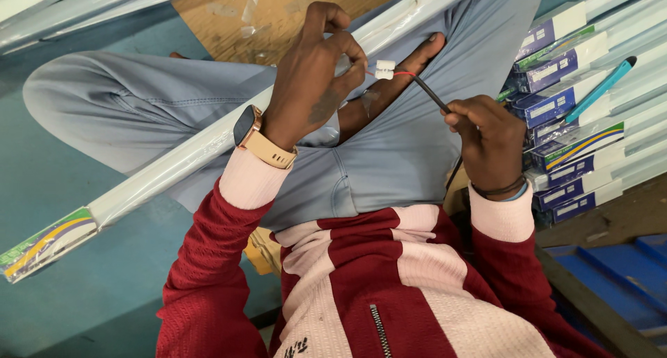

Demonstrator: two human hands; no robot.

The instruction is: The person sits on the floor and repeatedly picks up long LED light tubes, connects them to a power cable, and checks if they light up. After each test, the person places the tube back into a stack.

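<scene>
White plastic connector [384, 69] is sitting near twelve o'clock, pinched at the left hand's [313, 73] fingertips, that hand arching up from a bent wrist wearing a watch [258, 137]. Right hand [488, 144], at three o'clock, is curling narrowly around a black cable [431, 93] running up to the connector through red wire. Long tube [174, 167] in clear wrap is lying across the lap, its green-yellow label end reaching eight o'clock. Blue-and-white boxes [566, 129] are stacking at two o'clock, a teal pen [602, 88] resting on them.
</scene>
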